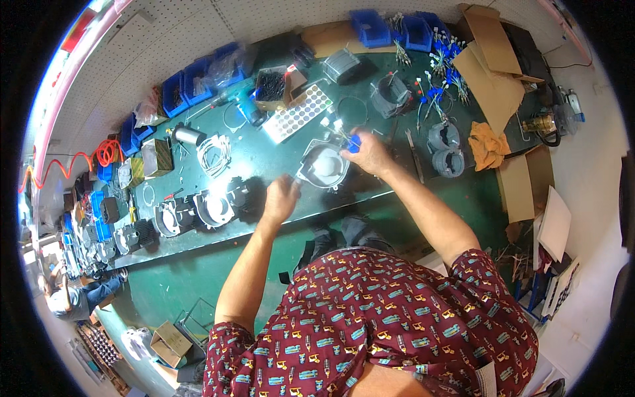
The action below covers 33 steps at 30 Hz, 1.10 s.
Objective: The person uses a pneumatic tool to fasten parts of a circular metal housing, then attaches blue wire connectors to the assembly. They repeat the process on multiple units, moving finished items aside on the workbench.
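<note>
In front of me on the green bench lies a round grey metal housing point(325, 165) with a pale disc inside. My left hand point(282, 198) is closed in a fist at the housing's left edge; whatever its fingers hold is hidden. My right hand point(370, 153) is closed on a blue part with white connectors point(355, 143), just over the housing's right rim. Left of my left hand, several similar grey housings point(215, 209) stand along the bench's front edge.
A white tray with round holes point(297, 114) lies behind the housing. Coiled cable point(213, 157) is left, black finned cylinders point(446, 161) right, near an orange cloth point(488, 145). Blue bins point(370, 28) line the back. Far left, another person point(69, 299) sits.
</note>
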{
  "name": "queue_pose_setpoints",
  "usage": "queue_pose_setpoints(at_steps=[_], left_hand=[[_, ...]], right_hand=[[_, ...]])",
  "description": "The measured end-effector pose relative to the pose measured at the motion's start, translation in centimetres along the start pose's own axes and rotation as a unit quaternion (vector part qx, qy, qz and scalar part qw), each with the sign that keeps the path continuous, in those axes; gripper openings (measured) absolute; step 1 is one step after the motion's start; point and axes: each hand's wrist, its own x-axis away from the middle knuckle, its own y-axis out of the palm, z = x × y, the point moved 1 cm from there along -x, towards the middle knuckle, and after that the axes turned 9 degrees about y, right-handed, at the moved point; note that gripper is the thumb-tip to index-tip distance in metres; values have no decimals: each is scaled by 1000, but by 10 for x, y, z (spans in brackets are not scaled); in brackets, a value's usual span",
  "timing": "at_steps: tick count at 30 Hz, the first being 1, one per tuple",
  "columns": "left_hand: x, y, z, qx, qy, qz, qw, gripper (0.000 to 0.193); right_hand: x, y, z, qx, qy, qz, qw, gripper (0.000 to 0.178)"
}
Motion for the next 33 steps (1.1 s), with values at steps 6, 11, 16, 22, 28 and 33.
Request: queue_pose_setpoints(at_steps=[6, 11, 16, 22, 28, 33], left_hand=[[-9, -13, -10, 346, -192, -109, 912, 21], [-9, -4, -12, 388, -196, -75, 898, 17], [-4, 17, -22, -85, 59, 36, 994, 21], [11, 26, 4, -157, 29, 83, 984, 19], [10, 1, 0, 449, -222, -53, 864, 16], [6, -3, -11, 537, -240, -146, 795, 18]], right_hand=[[-1, 0, -3, 11, -7, -1, 1000, 48], [-4, 1, 2, 16, -19, 2, 1000, 49], [-8, 1, 4, -1, -6, -22, 1000, 49], [-9, 6, 4, 4, -31, 1, 1000, 48], [-13, 11, 3, -11, -35, -13, 999, 47], [-16, 10, 4, 4, -47, -19, 999, 48]])
